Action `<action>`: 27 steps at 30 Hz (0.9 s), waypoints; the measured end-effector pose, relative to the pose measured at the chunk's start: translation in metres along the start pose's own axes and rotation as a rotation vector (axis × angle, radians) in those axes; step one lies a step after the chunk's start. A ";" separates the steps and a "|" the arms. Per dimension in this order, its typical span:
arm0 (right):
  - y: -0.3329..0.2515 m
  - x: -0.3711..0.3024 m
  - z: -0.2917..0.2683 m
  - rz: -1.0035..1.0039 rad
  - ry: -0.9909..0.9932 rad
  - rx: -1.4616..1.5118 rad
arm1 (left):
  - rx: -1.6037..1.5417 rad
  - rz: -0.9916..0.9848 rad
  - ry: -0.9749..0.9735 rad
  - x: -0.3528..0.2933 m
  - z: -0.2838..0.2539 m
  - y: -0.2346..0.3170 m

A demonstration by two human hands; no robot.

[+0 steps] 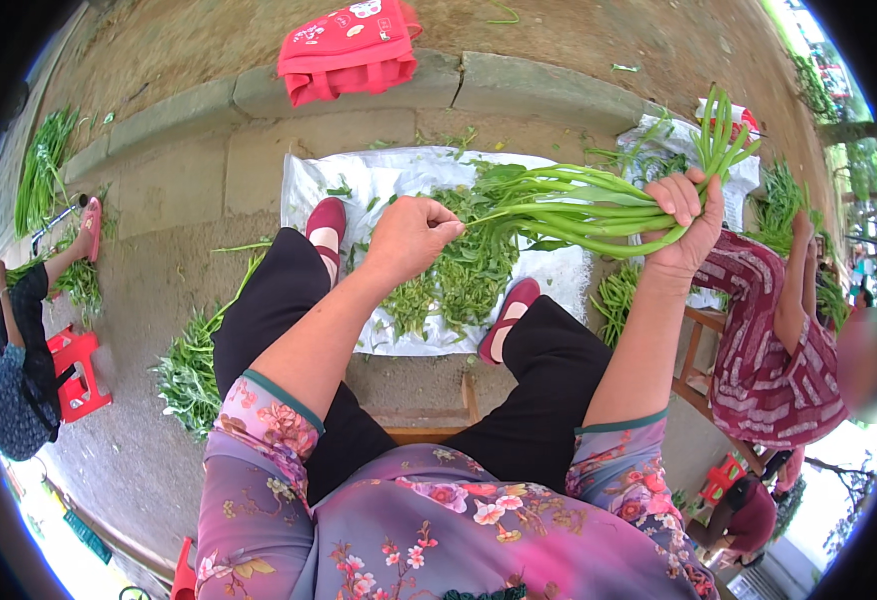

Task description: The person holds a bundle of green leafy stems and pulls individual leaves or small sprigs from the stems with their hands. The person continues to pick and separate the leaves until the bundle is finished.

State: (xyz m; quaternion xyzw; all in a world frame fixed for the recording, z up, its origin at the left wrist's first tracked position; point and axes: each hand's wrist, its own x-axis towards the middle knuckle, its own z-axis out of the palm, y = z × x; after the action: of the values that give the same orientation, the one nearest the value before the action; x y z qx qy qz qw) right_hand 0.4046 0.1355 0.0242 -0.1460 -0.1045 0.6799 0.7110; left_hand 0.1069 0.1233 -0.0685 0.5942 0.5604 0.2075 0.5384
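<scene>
My right hand is wrapped round a bunch of long-stemmed leafy greens. The stem ends stick up past my fist, and the leafy end points left over the white sheet. With thumb and fingers pinched, my left hand has hold of a thin green tip at the bunch's left end. Beneath both hands, a heap of loose picked leaves covers the middle of the sheet, between my red shoes.
Uncut greens lie in a pile left of my leg and another by my right knee. A red bag sits on the stone kerb. A person in patterned maroon clothes sits close on my right; another is far left.
</scene>
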 end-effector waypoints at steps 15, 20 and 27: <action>-0.002 0.000 0.001 -0.017 0.008 0.000 | 0.098 0.005 0.037 -0.002 0.001 0.004; -0.002 0.001 -0.001 -0.011 0.008 0.006 | 0.102 0.070 -0.008 -0.003 0.004 -0.001; -0.003 0.001 -0.002 -0.023 0.019 0.002 | 0.051 0.099 -0.041 -0.004 0.006 0.001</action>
State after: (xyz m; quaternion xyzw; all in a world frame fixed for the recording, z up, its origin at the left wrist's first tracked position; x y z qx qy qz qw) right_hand 0.4080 0.1360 0.0237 -0.1507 -0.0989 0.6702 0.7199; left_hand 0.1112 0.1175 -0.0676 0.6390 0.5241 0.2073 0.5235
